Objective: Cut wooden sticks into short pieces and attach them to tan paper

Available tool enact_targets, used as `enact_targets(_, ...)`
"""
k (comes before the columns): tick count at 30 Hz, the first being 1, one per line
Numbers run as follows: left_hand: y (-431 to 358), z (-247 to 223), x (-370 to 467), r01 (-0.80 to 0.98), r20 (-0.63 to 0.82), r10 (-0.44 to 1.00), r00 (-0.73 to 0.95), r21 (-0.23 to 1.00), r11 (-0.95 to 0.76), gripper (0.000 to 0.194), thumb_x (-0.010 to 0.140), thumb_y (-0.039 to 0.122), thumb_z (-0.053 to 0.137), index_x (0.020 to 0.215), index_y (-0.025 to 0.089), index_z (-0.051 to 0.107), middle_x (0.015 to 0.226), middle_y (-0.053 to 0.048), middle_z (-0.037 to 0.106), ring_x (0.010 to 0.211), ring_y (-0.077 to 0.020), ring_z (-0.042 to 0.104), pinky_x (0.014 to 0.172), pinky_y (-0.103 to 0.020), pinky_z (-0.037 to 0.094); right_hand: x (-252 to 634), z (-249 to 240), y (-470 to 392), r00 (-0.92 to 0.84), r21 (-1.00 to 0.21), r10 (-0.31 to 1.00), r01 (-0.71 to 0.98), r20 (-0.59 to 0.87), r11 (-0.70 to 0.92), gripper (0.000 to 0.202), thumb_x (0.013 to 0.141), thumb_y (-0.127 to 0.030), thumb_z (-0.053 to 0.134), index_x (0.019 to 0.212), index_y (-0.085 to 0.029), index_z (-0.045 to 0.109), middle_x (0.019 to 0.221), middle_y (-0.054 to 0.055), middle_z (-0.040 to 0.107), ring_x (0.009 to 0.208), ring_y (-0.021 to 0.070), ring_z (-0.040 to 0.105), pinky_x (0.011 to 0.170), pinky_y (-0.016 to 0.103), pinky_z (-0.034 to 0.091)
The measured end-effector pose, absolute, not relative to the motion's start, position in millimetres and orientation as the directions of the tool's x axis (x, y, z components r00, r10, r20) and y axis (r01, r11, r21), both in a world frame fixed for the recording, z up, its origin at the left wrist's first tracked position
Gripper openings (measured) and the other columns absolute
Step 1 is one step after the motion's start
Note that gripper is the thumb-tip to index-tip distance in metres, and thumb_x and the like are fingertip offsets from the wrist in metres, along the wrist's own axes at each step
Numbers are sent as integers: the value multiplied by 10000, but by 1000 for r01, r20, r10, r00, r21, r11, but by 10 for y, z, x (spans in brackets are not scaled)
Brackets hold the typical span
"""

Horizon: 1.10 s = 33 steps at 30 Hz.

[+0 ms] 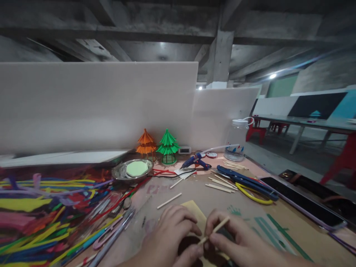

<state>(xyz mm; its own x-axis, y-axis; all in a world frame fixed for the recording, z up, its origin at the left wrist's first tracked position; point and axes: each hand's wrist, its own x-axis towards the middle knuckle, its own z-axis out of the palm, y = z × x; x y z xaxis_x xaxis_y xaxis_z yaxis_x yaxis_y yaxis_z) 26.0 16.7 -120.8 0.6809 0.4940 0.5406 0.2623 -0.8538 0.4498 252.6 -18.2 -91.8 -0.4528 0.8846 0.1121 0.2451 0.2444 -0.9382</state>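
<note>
A thin wooden stick (pixel 221 225) slants between my hands near the front edge. My right hand (pixel 236 237) pinches it between thumb and fingers, its upper end poking out above them. At the stick's lower end are the curled thumb and fingers of my left hand (pixel 175 233), closed about it. Beneath both hands lies a piece of yellow card (pixel 194 208), largely covered by them. Beyond my left hand, a loose wooden stick (pixel 169 200) rests on the brown board (pixel 155 218).
A blue glue gun (pixel 196 161), orange (pixel 145 142) and green paper pagodas (pixel 167 146), and a metal dish (pixel 115 172) stand behind. Blue pliers (pixel 247 181), a phone (pixel 303 200) and a bottle (pixel 236 137) are right. Colourful strips (pixel 33 222) crowd the left.
</note>
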Motion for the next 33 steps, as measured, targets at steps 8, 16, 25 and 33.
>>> enact_targets(8,198,-1242,283,258,640,389,663,293,-921,364,1071,426,399,858,198,585,888,-38,653,895,-177,573,818,-307,419,2533,-1009,-172,-438,-991,897,87,56,104,526,849,-690,659,924,-172,603,845,68,691,810,187,654,762,307,462)
enact_targets(16,228,-1259,275,264,632,394,668,295,-919,484,1064,564,309,843,207,548,866,-27,650,861,-169,571,798,-293,419,2495,-1056,-110,-419,-1000,908,-26,26,17,562,776,-709,733,886,-175,597,765,42,692,759,164,660,729,284,444)
enact_targets(25,244,-1208,262,184,682,299,668,237,-954,360,1057,484,436,895,213,608,859,-26,657,857,-160,594,839,-300,428,2502,-1064,-52,-431,-995,902,-95,21,-23,539,752,-643,796,861,-154,597,712,34,679,685,145,654,686,266,461)
enact_targets(33,194,-1143,256,181,688,286,667,222,-958,178,1037,345,524,948,217,612,874,-36,670,873,-169,610,840,-308,451,2514,-1018,-43,-421,-995,907,-77,-24,-63,583,698,-683,814,844,-161,599,691,27,684,658,140,644,693,278,476)
